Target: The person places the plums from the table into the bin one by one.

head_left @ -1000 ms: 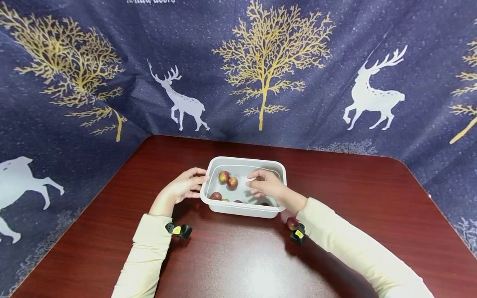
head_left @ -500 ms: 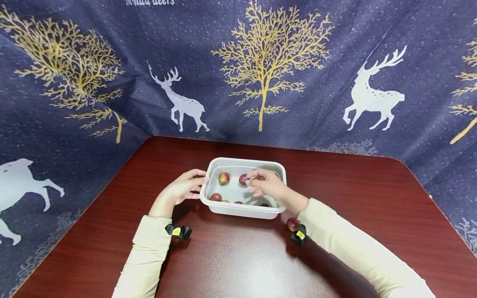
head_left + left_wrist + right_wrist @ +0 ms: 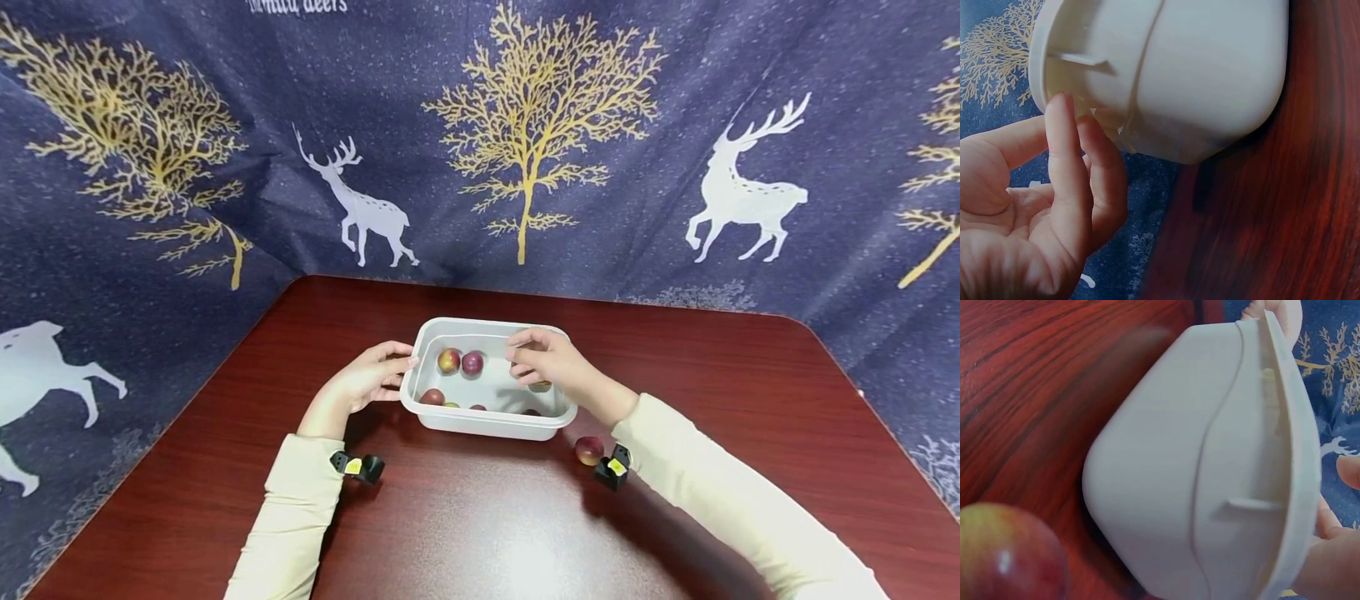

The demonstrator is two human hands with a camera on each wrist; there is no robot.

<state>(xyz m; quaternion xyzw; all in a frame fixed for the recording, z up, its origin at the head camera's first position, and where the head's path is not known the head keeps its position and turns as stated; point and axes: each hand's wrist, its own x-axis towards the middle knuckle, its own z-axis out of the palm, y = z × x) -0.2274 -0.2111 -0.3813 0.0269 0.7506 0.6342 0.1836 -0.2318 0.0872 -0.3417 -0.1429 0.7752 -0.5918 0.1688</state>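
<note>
A white plastic tub stands on the table with several small round plum-like fruits inside. My left hand holds its left rim; the left wrist view shows fingertips tucked under the lip. Over the tub's right part hovers my right hand, fingers loosely bent and nothing between thumb and forefinger. Just below those fingers shows a red-yellow fruit. A purple fruit and a red-yellow one beside it, a plum, lie in the left back. The front wall partly hides others.
One red-yellow plum lies on the dark red table outside the tub's front right corner, near the right wrist camera. Behind the table hangs a dark blue cloth printed with deer and trees.
My right hand has shifted right and slightly back. The purple fruit came into view and rolled left; a red-yellow one left that spot. A fruit now shows under my right hand. My left hand stayed.
</note>
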